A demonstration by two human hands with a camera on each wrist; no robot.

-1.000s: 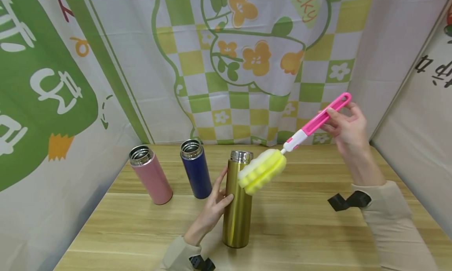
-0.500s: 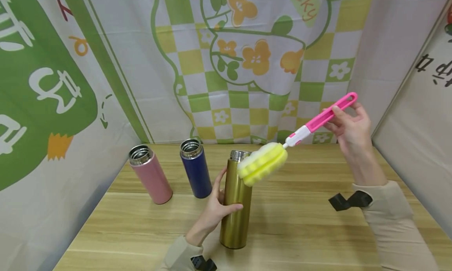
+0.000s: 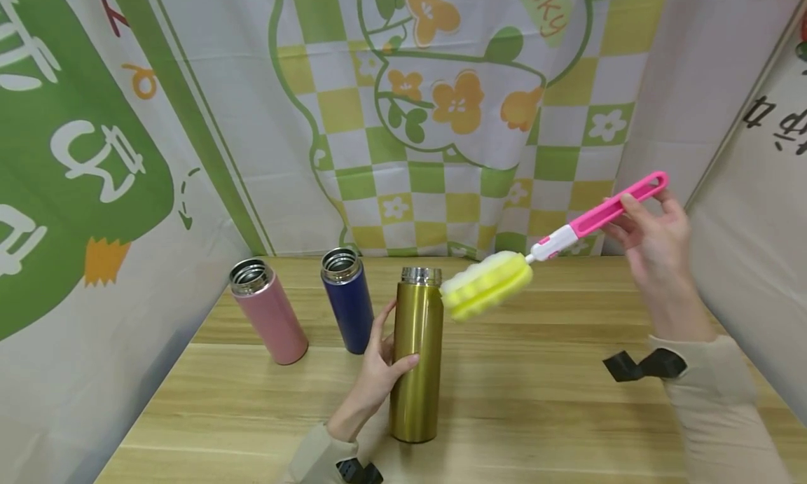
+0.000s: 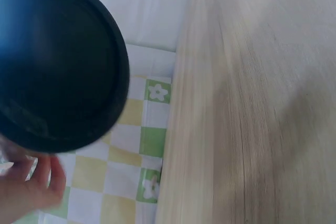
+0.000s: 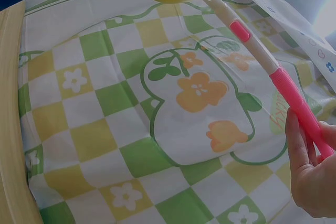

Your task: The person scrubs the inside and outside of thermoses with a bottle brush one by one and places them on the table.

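Note:
My left hand (image 3: pixel 378 372) grips a tall gold thermos (image 3: pixel 416 358) with a steel mouth and no lid. It is held nearly upright, and the left wrist view shows its dark round base (image 4: pixel 58 66) from below, raised off the table. A bottle brush (image 3: pixel 488 284) with a yellow and white sponge head slants down to the left from my right hand (image 3: pixel 658 239), which pinches its pink handle (image 3: pixel 614 207). The sponge head is just right of the thermos neck, outside the mouth; whether they touch cannot be told. Part of the pink handle (image 5: pixel 302 106) also shows in the right wrist view.
A blue thermos (image 3: pixel 349 305) stands lidless just left of my left hand. Farther left stands a pink lidless thermos (image 3: pixel 271 316). Both are on the wooden table (image 3: pixel 536 400). A checked, flowered curtain (image 3: pixel 441 190) hangs behind the table.
My right hand has moved to the right with the brush, so the sponge head no longer overlaps the gold thermos. The gold thermos has shifted slightly left in my left hand.

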